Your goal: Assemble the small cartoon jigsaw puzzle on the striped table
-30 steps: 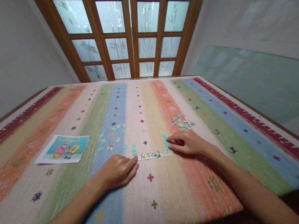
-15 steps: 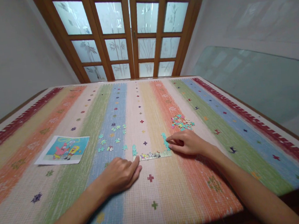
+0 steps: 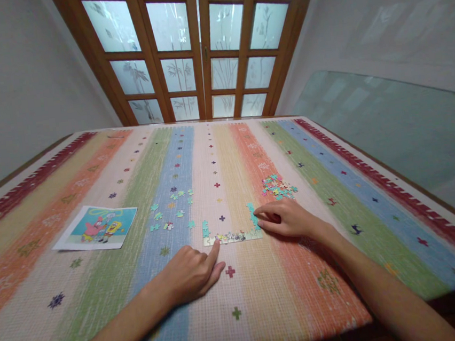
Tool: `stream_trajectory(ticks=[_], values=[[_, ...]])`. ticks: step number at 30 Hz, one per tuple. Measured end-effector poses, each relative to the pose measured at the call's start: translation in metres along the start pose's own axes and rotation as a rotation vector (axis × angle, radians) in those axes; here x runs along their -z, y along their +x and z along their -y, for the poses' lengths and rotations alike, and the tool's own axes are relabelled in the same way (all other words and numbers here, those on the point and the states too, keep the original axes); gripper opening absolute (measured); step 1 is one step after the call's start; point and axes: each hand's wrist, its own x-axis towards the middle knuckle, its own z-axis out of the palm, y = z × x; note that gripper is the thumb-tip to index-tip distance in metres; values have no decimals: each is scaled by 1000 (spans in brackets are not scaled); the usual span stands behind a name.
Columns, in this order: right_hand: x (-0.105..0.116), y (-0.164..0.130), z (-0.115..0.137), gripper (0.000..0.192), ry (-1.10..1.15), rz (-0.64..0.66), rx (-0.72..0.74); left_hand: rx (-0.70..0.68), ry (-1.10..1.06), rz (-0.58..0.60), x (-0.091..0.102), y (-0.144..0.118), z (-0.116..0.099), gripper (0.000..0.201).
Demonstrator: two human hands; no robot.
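While your left hand (image 3: 191, 273) lies on the striped woven table mat (image 3: 90, 167) with its index finger stretched out and the other fingers curled under, its fingertip meets the near left end of the joined strip of jigsaw border pieces (image 3: 233, 237). That strip runs left to right across the mat, its long axis crosswise to the stripes, with a short teal arm rising away from you at each end. Your right hand (image 3: 284, 218) rests at the strip's right end, fingers drawn together and pinched on the teal upright there, thumb tucked below. So the strip sits between your two hands, just beyond the left fingertip. Loose teal jigsaw pieces (image 3: 171, 211) lie scattered beyond your left hand, a small heap of mixed pieces (image 3: 278, 185) just beyond your right, and the printed cartoon reference picture (image 3: 96, 227) lies well off to the left.
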Motion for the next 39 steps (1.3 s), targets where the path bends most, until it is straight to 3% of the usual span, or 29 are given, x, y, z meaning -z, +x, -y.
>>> stream_trajectory(ticks=[26,39], values=[[2,0,3,14,-14,8,-10,72,-68,-24,2,-5,21,40],[-2,-1,-2,21,11,-12,-13,70,-40,-66,4,-3,25,42]])
